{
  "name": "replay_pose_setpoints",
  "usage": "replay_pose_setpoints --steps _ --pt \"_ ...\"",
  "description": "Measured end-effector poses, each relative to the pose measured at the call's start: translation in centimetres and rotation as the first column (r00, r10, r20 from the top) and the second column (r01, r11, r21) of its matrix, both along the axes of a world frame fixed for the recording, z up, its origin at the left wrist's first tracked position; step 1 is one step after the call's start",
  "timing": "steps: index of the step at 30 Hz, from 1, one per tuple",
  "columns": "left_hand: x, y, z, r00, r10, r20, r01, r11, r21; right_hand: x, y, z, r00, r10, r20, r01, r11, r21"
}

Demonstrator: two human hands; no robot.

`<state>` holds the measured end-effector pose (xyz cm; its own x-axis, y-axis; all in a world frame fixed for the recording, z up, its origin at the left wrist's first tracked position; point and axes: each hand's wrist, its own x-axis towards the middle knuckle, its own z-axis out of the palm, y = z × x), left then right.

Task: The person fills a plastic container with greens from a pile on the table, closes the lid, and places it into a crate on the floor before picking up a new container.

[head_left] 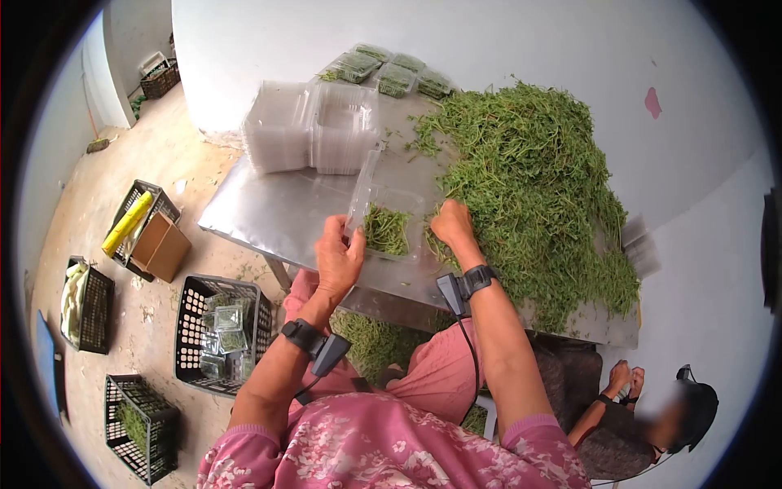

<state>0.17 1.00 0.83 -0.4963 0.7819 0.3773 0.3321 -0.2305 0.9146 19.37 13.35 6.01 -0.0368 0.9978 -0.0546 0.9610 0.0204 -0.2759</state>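
A clear plastic clamshell box (pixel 414 200) lies open on the metal table, its lid raised on the left side. Loose green sprigs (pixel 386 230) fill part of its base. My left hand (pixel 338 254) is closed on the box's near left edge, thumb toward the inside. Just right of the box, my right hand (pixel 454 225) is curled shut at the edge of a big heap of leafy greens (pixel 529 187). Some green stems show under its fingers; the fingertips are partly hidden.
Stacked empty clamshells (pixel 281 130) stand behind the box, with filled boxes (pixel 395 79) at the table's back. A black crate (pixel 187 334) of filled boxes sits on the floor at left, near other crates (pixel 151 440). Another person (pixel 619 424) is at the lower right.
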Motion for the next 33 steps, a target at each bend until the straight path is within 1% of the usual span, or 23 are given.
replay_pose_setpoints --steps 3,4,7,8,9,11,12,15,16,19,21,23,24,26,29,32,33 --pt "0.0 -0.1 0.2 0.999 -0.011 0.034 0.012 0.999 -0.035 1.3 0.3 -1.0 0.987 -0.033 -0.156 0.051 0.992 0.113" --pt "0.0 -0.1 0.2 0.999 -0.012 0.039 0.013 0.999 -0.031 1.9 0.8 -1.1 0.984 -0.036 -0.172 0.061 0.988 0.144" --pt "0.0 -0.1 0.1 0.998 -0.016 0.053 0.018 0.999 -0.036 3.8 2.1 0.1 0.964 -0.050 -0.261 0.067 0.996 0.057" --pt "0.0 -0.1 0.1 0.998 -0.018 0.055 0.020 0.999 -0.046 4.5 2.8 0.2 0.948 -0.019 -0.316 0.046 0.996 0.075" --pt "0.0 -0.1 0.2 0.998 -0.020 0.058 0.023 0.998 -0.055 4.0 2.2 1.0 0.899 -0.018 -0.438 0.053 0.996 0.068" --pt "0.0 -0.2 0.4 0.998 -0.015 0.054 0.018 0.999 -0.047 2.1 -0.3 4.4 0.753 -0.016 -0.658 0.066 0.996 0.052" --pt "0.0 -0.2 0.5 0.999 -0.014 0.051 0.016 0.999 -0.043 1.4 -0.8 5.2 0.746 0.000 -0.666 0.021 0.999 0.024" --pt "0.0 -0.3 0.8 0.999 -0.008 0.036 0.010 0.999 -0.052 -0.6 -1.9 4.8 0.699 0.062 -0.713 -0.047 0.998 0.040" --pt "0.0 -0.3 0.8 0.999 -0.009 0.036 0.011 0.999 -0.050 -1.6 -2.8 5.0 0.735 0.086 -0.673 -0.068 0.996 0.054" --pt "0.0 -0.3 0.6 0.999 -0.015 0.030 0.016 0.999 -0.035 -3.1 -3.9 4.4 0.780 0.042 -0.625 -0.123 0.989 -0.086" --pt "0.0 -0.1 0.4 1.000 -0.014 0.023 0.015 1.000 -0.013 -2.9 -3.7 3.7 0.822 0.121 -0.556 -0.137 0.990 0.012" --pt "-0.2 -0.2 0.4 0.999 -0.026 0.034 0.028 0.998 -0.052 -2.6 -3.6 3.0 0.859 0.187 -0.476 -0.155 0.982 0.105" --pt "-0.1 -0.2 0.5 0.999 -0.036 0.040 0.039 0.997 -0.072 -2.6 -3.7 2.9 0.862 0.280 -0.423 -0.211 0.956 0.202" --pt "0.0 -0.3 0.7 0.997 -0.043 0.064 0.047 0.996 -0.070 -2.9 -4.1 2.9 0.847 0.448 -0.286 -0.328 0.865 0.380" --pt "0.0 -0.3 0.7 0.998 -0.034 0.053 0.036 0.999 -0.039 -4.4 -5.6 3.4 0.804 0.550 -0.228 -0.444 0.809 0.386" --pt "0.0 0.0 0.0 0.999 -0.026 0.029 0.027 0.999 -0.027 -5.3 -5.7 1.6 0.823 0.564 -0.067 -0.541 0.814 0.210" --pt "0.0 0.1 -0.2 0.999 -0.031 0.024 0.032 0.999 -0.028 -5.6 -5.5 0.7 0.830 0.557 -0.027 -0.537 0.811 0.231"
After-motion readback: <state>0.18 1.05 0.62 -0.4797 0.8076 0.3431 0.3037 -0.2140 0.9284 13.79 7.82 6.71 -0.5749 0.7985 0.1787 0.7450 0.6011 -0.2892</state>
